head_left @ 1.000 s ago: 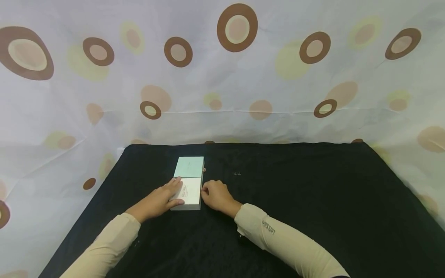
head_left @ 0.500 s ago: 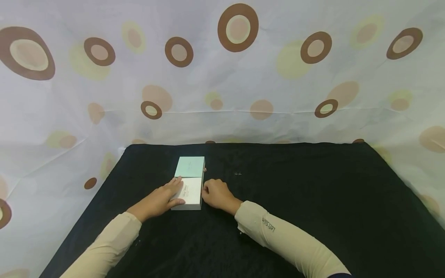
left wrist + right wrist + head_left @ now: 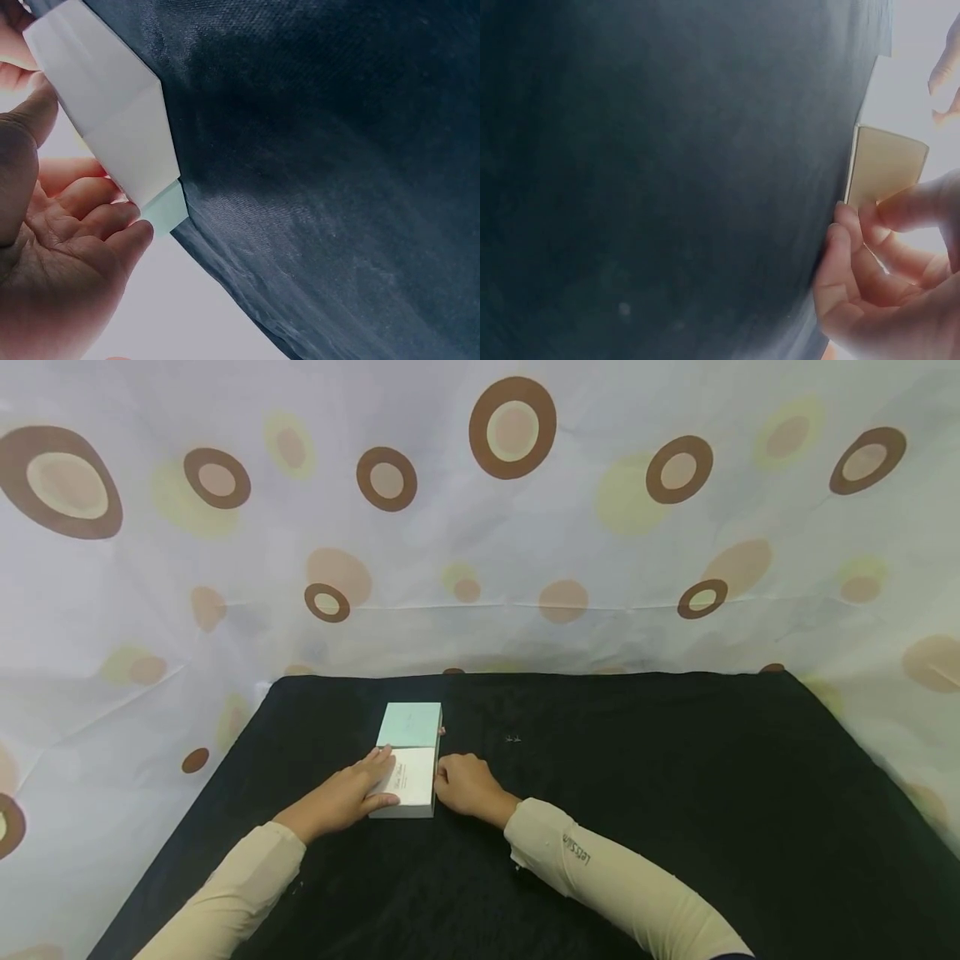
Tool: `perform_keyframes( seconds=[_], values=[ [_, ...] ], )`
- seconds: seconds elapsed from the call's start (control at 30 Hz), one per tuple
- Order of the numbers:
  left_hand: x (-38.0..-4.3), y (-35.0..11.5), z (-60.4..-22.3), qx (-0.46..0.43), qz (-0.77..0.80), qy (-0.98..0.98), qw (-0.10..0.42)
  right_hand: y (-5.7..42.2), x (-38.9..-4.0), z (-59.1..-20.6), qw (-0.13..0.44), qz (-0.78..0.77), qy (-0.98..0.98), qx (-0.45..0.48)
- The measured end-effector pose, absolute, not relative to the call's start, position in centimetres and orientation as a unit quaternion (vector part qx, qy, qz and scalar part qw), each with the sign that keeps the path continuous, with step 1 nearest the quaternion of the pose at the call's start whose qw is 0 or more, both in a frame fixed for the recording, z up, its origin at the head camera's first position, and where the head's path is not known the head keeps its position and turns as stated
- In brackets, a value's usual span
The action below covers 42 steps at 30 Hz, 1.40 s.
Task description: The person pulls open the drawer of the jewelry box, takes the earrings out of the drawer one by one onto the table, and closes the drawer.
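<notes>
A white box with small script lettering on its lid lies on the black cloth, its long side toward my right hand. Directly behind it, end to end, is a mint-green box with a small pinkish tab at its right side. My left hand rests over the white box's left part, fingers extended across the lid and thumb near the front edge. At the opposite side my right hand has curled fingers; thumb and forefinger pinch together right at the box's side wall. What they pinch is mostly hidden.
The black cloth covers the whole table. Two tiny light marks show on it, right of the boxes. Behind hangs a pale curtain printed with brown and yellow circles.
Both hands and the two boxes keep nearly the same places. The whole head view has shifted slightly downward in the picture.
</notes>
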<state>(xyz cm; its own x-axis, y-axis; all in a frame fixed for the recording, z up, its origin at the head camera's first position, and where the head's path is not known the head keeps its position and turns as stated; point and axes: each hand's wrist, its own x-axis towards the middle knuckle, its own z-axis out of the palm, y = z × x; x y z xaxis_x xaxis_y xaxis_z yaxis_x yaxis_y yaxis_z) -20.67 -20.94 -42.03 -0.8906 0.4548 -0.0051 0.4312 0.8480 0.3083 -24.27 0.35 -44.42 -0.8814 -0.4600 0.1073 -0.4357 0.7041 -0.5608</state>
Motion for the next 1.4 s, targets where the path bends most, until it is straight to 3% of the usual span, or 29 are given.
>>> perform_keyframes(
  seconds=[1.4],
  values=[
    [-20.8, -21.2, -42.1, 0.216, 0.169, 0.961, 0.048, 2.1, -24.4, -44.1, 0.018, -0.298, 0.922, -0.248]
  ],
)
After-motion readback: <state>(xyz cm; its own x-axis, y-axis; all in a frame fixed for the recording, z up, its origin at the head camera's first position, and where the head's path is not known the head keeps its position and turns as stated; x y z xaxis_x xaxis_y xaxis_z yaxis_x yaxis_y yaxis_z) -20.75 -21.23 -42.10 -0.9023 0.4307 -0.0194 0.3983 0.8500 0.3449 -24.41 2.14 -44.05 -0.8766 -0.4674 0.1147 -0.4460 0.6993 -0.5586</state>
